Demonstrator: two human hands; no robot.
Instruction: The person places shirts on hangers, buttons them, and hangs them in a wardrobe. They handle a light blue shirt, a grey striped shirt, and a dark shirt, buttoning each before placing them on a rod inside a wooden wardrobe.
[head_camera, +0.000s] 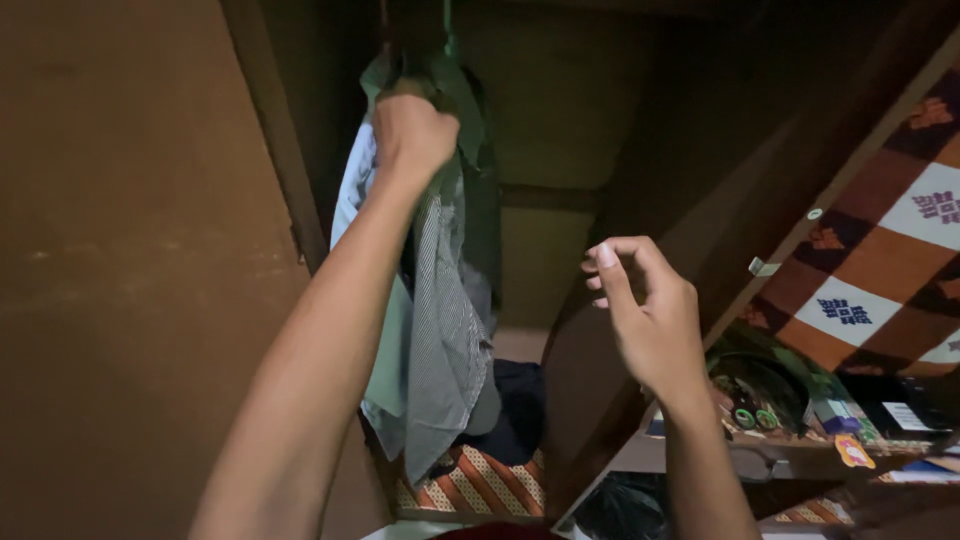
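Left hand (412, 132) clamped on the shirts (430, 330) hanging at the wardrobe (140, 250) top edge; right hand (645, 310) empty, fingers loosely curled. Risk: a one-handed tug could drop the shirts.

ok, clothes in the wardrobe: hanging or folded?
Hanging. The shirts drape down full length from up top, where the left hand grips them.

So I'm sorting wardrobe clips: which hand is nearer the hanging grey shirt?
Left. The left hand grips the grey shirt at its top; the right hand hangs apart, empty.
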